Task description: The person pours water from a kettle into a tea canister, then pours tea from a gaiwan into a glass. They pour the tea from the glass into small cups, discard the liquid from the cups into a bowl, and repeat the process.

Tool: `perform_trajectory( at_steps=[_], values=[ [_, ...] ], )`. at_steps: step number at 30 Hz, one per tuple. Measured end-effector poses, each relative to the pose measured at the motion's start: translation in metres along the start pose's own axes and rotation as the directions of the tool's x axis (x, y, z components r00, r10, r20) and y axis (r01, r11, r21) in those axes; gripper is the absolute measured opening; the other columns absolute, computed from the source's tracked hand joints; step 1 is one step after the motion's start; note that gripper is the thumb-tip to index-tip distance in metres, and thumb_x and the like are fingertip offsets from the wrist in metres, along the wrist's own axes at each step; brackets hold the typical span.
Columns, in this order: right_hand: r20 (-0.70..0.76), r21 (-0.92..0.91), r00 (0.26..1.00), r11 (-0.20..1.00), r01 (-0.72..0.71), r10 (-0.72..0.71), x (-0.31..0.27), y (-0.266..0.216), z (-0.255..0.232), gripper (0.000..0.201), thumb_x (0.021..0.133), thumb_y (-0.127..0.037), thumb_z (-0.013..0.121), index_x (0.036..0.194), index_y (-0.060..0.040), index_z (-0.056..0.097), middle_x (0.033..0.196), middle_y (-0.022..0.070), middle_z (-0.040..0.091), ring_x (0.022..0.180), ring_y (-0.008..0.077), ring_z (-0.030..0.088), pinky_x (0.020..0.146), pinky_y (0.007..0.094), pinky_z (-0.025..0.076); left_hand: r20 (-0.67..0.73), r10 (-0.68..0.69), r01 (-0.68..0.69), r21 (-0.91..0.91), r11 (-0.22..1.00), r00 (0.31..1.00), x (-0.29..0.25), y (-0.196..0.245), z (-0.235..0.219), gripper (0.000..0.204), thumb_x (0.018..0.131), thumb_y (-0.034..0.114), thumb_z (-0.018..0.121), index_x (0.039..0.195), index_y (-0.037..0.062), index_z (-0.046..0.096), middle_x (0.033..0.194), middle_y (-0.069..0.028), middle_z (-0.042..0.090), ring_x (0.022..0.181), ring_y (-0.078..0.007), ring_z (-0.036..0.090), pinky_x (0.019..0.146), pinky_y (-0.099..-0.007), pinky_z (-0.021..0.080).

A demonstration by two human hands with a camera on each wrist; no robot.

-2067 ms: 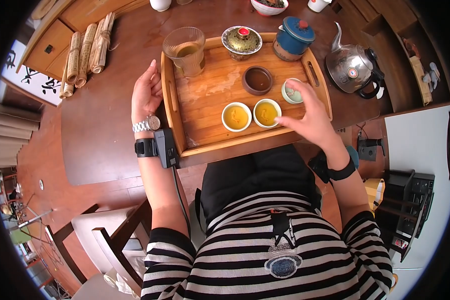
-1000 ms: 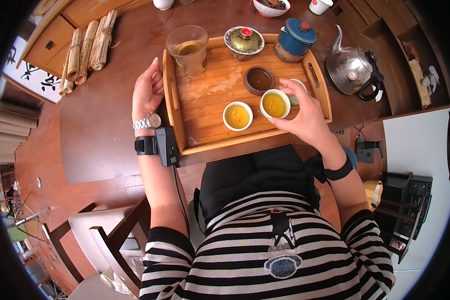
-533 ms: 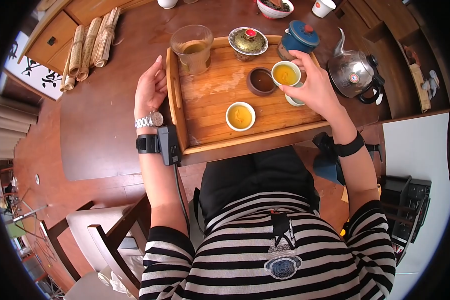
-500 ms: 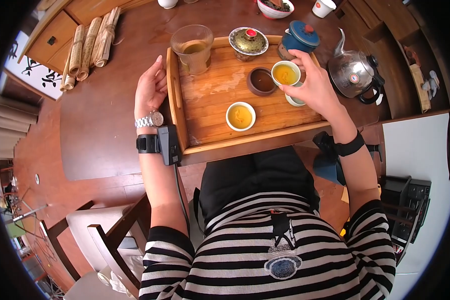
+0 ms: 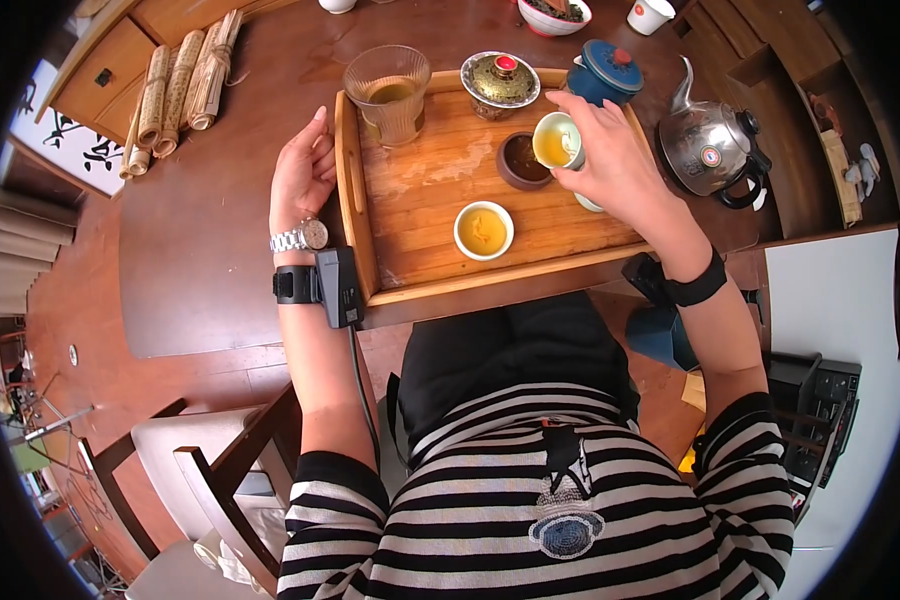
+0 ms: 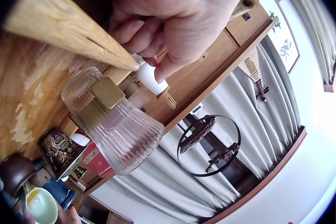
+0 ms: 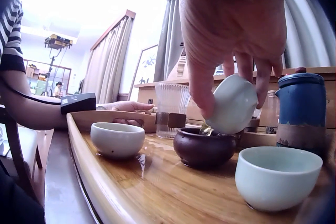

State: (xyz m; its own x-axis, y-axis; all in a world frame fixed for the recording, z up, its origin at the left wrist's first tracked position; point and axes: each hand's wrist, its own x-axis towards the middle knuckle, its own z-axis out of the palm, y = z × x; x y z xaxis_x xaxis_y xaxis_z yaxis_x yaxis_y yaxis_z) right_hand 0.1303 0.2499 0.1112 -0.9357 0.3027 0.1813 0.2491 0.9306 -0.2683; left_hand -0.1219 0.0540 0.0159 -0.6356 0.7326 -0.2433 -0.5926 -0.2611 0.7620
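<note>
My right hand (image 5: 615,165) pinches a pale green cup (image 5: 558,141) between thumb and fingers, tilted over the small dark brown bowl (image 5: 525,161). In the right wrist view the tipped cup (image 7: 233,104) is at the rim of the brown bowl (image 7: 203,147), with yellowish liquid at its lip. Another cup of yellow tea (image 5: 484,231) stands on the wooden tray (image 5: 420,200). A third pale cup (image 7: 278,178) stands near the bowl, mostly hidden by the hand in the head view. My left hand (image 5: 305,172) rests outside the tray's left side, fingers loosely curled, holding nothing.
A ribbed glass pitcher (image 5: 390,110), a lidded gold bowl (image 5: 500,85) and a blue lidded pot (image 5: 607,72) line the tray's far side. The steel kettle (image 5: 707,145) stands right of the tray. Bamboo rolls (image 5: 180,90) lie at the table's far left.
My right hand has lifted one tea cup from the tray's near side, moved it up toward the brown bowl and tilted it. The left hand has stayed beside the tray.
</note>
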Motion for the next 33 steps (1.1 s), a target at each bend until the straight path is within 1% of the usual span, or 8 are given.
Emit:
perform_trajectory(
  at_steps=[8,18,21,24,26,27,29,33],
  values=[
    [-0.026,-0.288,0.964,0.925,0.248,-0.266,0.000,-0.004,0.007,0.062,0.066,0.001,0.061,0.124,-0.0049,0.040,0.112,0.0125,0.051,0.105,0.0281,0.047,0.102,0.0457,0.028,-0.005,0.008,-0.008,-0.014,1.000,1.000,0.001,-0.001,-0.001,0.023,0.088,0.026,0.055,0.070,0.0117,0.048,0.046,0.0083,0.024,0.039,-0.0043,0.017,0.036,-0.0198,0.014],
    [0.001,-0.396,0.927,0.852,0.344,-0.374,-0.001,-0.007,0.013,0.059,0.067,0.005,0.055,0.124,-0.0072,0.043,0.115,0.0095,0.050,0.106,0.0259,0.047,0.102,0.0465,0.028,-0.019,0.007,-0.008,-0.017,1.000,1.000,0.000,0.000,0.002,0.023,0.088,0.026,0.055,0.071,0.0109,0.049,0.046,0.0084,0.024,0.038,-0.0041,0.017,0.036,-0.0198,0.014],
    [-0.035,-0.353,0.936,0.880,0.316,-0.351,-0.003,-0.002,0.011,0.059,0.067,0.003,0.058,0.123,-0.0078,0.043,0.114,0.0095,0.050,0.106,0.0259,0.047,0.101,0.0465,0.029,-0.024,0.008,-0.009,-0.017,1.000,1.000,0.000,0.000,0.002,0.023,0.088,0.026,0.055,0.072,0.0109,0.049,0.046,0.0085,0.024,0.038,-0.0040,0.017,0.036,-0.0197,0.014],
    [-0.141,-0.173,0.959,0.960,0.221,-0.246,-0.010,0.002,0.008,0.056,0.068,-0.004,0.062,0.121,-0.0085,0.045,0.109,0.0132,0.052,0.104,0.0270,0.048,0.099,0.0433,0.032,-0.031,0.003,-0.003,0.005,1.000,1.000,-0.002,0.002,0.005,0.025,0.088,0.025,0.055,0.068,0.0125,0.046,0.047,0.0087,0.025,0.039,-0.0037,0.018,0.036,-0.0198,0.015],
    [-0.232,0.100,0.970,0.991,0.090,-0.065,-0.016,0.004,0.007,0.060,0.064,-0.010,0.069,0.119,-0.0067,0.045,0.107,0.0144,0.053,0.102,0.0277,0.050,0.093,0.0379,0.037,-0.031,-0.004,0.004,0.023,1.000,1.000,-0.002,0.002,0.004,0.028,0.088,0.023,0.054,0.065,0.0141,0.043,0.047,0.0087,0.026,0.039,-0.0035,0.019,0.037,-0.0199,0.016],
    [-0.232,0.101,0.971,0.991,0.090,-0.064,-0.020,0.003,0.008,0.060,0.064,-0.010,0.069,0.119,-0.0067,0.045,0.107,0.0144,0.053,0.102,0.0277,0.050,0.093,0.0379,0.037,-0.018,-0.002,0.002,0.014,1.000,1.000,-0.002,0.002,0.003,0.027,0.088,0.023,0.054,0.066,0.0138,0.043,0.047,0.0089,0.026,0.039,-0.0033,0.019,0.037,-0.0198,0.016],
    [-0.152,0.383,0.973,0.918,-0.104,0.174,-0.030,-0.001,0.009,0.062,0.063,-0.012,0.071,0.119,-0.0053,0.045,0.107,0.0151,0.053,0.100,0.0283,0.053,0.087,0.0353,0.041,-0.006,0.000,0.000,0.005,1.000,1.000,-0.001,0.001,0.002,0.026,0.088,0.023,0.055,0.066,0.0136,0.044,0.048,0.0090,0.026,0.039,-0.0031,0.019,0.037,-0.0197,0.015],
    [-0.098,0.419,0.984,0.903,-0.095,0.149,-0.049,-0.005,0.020,0.062,0.064,-0.013,0.072,0.118,-0.0049,0.045,0.106,0.0157,0.053,0.100,0.0281,0.054,0.084,0.0355,0.043,-0.007,-0.001,0.001,0.003,1.000,1.000,-0.001,0.001,0.000,0.023,0.089,0.025,0.053,0.071,0.0122,0.047,0.047,0.0089,0.025,0.039,-0.0034,0.018,0.037,-0.0195,0.015]
  ],
)
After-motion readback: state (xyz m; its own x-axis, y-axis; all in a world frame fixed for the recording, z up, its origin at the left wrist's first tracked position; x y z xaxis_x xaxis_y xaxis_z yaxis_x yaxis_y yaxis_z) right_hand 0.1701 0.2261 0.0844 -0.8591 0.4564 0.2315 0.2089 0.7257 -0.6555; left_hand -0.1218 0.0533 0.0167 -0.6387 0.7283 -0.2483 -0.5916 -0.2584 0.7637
